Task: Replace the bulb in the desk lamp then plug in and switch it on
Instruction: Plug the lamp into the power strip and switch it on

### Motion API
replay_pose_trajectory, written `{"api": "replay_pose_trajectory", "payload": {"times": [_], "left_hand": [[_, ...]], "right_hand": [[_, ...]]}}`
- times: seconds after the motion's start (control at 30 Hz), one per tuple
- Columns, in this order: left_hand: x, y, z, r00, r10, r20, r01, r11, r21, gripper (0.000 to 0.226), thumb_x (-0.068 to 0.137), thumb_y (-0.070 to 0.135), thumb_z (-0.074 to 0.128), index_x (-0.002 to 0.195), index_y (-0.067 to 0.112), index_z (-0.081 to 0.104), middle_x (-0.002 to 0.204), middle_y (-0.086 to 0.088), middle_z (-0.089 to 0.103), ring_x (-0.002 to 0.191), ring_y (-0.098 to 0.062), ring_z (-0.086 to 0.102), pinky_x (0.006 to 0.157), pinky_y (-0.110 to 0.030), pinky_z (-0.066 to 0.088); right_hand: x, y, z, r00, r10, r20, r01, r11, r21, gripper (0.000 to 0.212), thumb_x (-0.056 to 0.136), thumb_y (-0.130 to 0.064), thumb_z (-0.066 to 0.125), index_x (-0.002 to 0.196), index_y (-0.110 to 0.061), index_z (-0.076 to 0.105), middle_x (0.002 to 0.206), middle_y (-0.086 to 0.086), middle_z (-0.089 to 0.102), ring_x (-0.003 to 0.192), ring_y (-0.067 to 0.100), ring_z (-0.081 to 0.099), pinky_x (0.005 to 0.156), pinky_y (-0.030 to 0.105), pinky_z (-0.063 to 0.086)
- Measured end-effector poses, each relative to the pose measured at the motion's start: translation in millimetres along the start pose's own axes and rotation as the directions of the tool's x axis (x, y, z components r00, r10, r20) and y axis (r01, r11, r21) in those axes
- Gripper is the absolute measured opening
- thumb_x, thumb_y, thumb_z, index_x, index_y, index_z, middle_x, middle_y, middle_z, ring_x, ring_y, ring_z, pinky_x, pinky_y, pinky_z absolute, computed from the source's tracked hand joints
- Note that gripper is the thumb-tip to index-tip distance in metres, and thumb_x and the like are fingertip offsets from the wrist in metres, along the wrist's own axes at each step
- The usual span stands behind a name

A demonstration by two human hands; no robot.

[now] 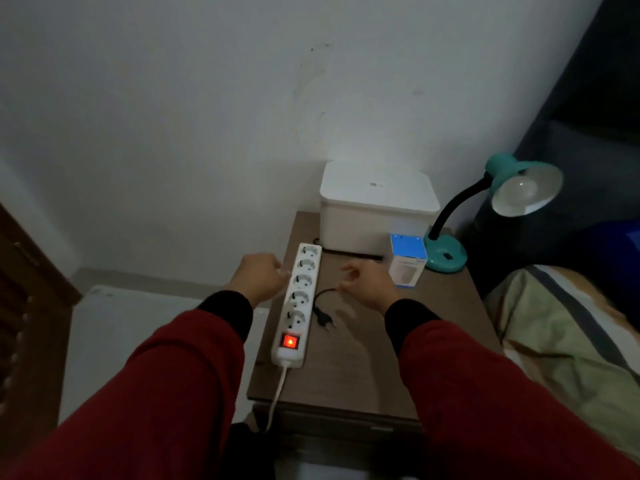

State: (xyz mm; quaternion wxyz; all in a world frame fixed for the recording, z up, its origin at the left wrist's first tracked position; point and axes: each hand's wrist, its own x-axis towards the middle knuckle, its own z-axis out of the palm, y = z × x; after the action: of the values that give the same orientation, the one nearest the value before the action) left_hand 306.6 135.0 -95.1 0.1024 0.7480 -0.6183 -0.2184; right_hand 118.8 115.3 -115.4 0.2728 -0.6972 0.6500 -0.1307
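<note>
A teal desk lamp (446,258) with a black gooseneck stands at the back right of the wooden nightstand (363,368); a white bulb (519,194) sits unlit in its shade. A blue and white bulb box (408,261) stands beside the lamp base. The lamp's black plug (325,320) lies loose on the wood, to the right of a white power strip (298,303) whose red switch glows. My left hand (261,280) hovers left of the strip, fingers curled, holding nothing. My right hand (370,282) floats over the table near the box, fingers loosely apart and empty.
A white lidded box (377,206) stands at the back of the nightstand against the wall. A bed with a striped cover (571,341) lies to the right. A white appliance top (138,341) is at the left, beside a dark wooden door.
</note>
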Motion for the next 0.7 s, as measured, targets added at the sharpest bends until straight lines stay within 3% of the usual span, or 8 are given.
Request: {"api": "replay_pose_trajectory", "payload": {"times": [0.07, 0.13, 0.17, 0.23, 0.33, 0.57, 0.7], "left_hand": [[-12.9, -15.6, 22.7, 0.999, -0.029, 0.036, 0.032, 0.996, -0.080, 0.034, 0.092, 0.034, 0.052, 0.115, 0.011, 0.061, 0.121, -0.011, 0.063, 0.118, -0.024, 0.054, 0.103, -0.028, 0.036], [-23.9, -32.3, 42.5, 0.995, -0.044, 0.084, 0.057, 0.985, -0.162, 0.043, 0.090, 0.034, 0.056, 0.127, 0.011, 0.055, 0.128, -0.009, 0.061, 0.122, -0.024, 0.053, 0.104, -0.028, 0.036], [-28.9, -39.4, 50.2, 0.993, -0.055, 0.106, 0.077, 0.975, -0.211, 0.045, 0.089, 0.032, 0.059, 0.129, 0.011, 0.054, 0.128, -0.009, 0.061, 0.121, -0.022, 0.054, 0.104, -0.027, 0.037], [-35.0, -51.4, 62.2, 0.992, -0.060, 0.113, 0.090, 0.956, -0.278, 0.050, 0.086, 0.029, 0.064, 0.132, 0.014, 0.052, 0.127, -0.007, 0.062, 0.119, -0.019, 0.057, 0.103, -0.025, 0.038], [-38.3, -60.5, 70.7, 0.991, -0.078, 0.109, 0.112, 0.926, -0.360, 0.053, 0.082, 0.026, 0.069, 0.132, 0.016, 0.052, 0.124, -0.005, 0.065, 0.116, -0.017, 0.059, 0.100, -0.022, 0.037], [-35.6, -61.4, 71.7, 0.990, -0.039, 0.136, 0.098, 0.881, -0.464, 0.049, 0.085, 0.017, 0.066, 0.131, 0.024, 0.052, 0.122, -0.004, 0.066, 0.116, -0.015, 0.057, 0.090, -0.017, 0.035], [-37.9, -59.3, 71.1, 0.990, -0.018, 0.142, 0.084, 0.877, -0.474, 0.046, 0.088, 0.015, 0.061, 0.131, 0.026, 0.052, 0.130, -0.002, 0.061, 0.119, -0.016, 0.055, 0.099, -0.024, 0.038]], "right_hand": [[-5.0, 7.6, 23.8, 0.999, 0.052, -0.012, -0.051, 0.993, 0.108, 0.044, 0.083, -0.021, 0.068, 0.125, -0.012, 0.058, 0.113, 0.009, 0.067, 0.106, 0.021, 0.062, 0.088, 0.024, 0.047], [-7.3, 13.5, 45.5, 0.992, 0.125, -0.005, -0.119, 0.959, 0.256, 0.043, 0.084, -0.018, 0.067, 0.125, -0.013, 0.057, 0.106, 0.007, 0.063, 0.096, 0.017, 0.060, 0.076, 0.019, 0.047], [-7.5, 15.5, 55.5, 0.989, 0.149, -0.002, -0.141, 0.942, 0.305, 0.044, 0.083, -0.017, 0.067, 0.126, -0.014, 0.056, 0.108, 0.005, 0.063, 0.095, 0.016, 0.058, 0.076, 0.021, 0.047], [-7.4, 17.9, 71.9, 0.986, 0.165, -0.008, -0.152, 0.927, 0.344, 0.048, 0.082, -0.018, 0.069, 0.128, -0.015, 0.054, 0.121, 0.009, 0.062, 0.104, 0.019, 0.060, 0.090, 0.031, 0.051], [-6.8, 17.4, 87.8, 0.985, 0.167, -0.028, -0.147, 0.925, 0.350, 0.054, 0.079, -0.019, 0.072, 0.130, -0.013, 0.052, 0.128, 0.011, 0.060, 0.115, 0.022, 0.058, 0.099, 0.035, 0.048], [-1.2, 12.1, 99.0, 0.990, 0.111, -0.091, -0.090, 0.972, 0.215, 0.045, 0.079, -0.020, 0.072, 0.121, -0.010, 0.060, 0.120, 0.010, 0.065, 0.109, 0.023, 0.062, 0.095, 0.037, 0.051], [1.0, 13.2, 94.1, 0.987, 0.142, -0.070, -0.126, 0.973, 0.192, 0.048, 0.081, -0.010, 0.065, 0.128, -0.012, 0.056, 0.127, 0.009, 0.063, 0.116, 0.023, 0.058, 0.098, 0.032, 0.047]]}}
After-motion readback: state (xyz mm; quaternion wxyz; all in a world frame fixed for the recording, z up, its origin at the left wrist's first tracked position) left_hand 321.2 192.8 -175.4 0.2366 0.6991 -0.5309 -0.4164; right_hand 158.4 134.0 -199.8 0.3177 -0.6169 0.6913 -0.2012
